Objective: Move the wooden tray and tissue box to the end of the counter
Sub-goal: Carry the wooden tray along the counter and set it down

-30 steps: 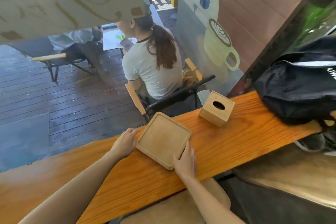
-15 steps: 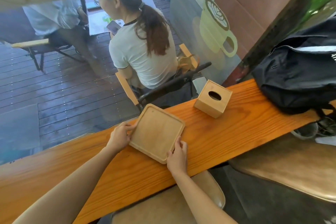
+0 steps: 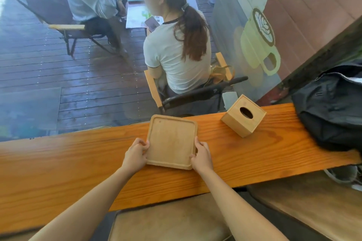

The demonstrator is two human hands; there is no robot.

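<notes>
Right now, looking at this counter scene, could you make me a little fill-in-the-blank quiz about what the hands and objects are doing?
1. The left hand and right hand grip opposite sides of the wooden ____.
2. The tissue box has an oval ____ in its top.
3. At the counter's right end rests a ____ bag.
4. The tray holds ____ inside it.

Missing words: tray; hole; black; nothing
</notes>
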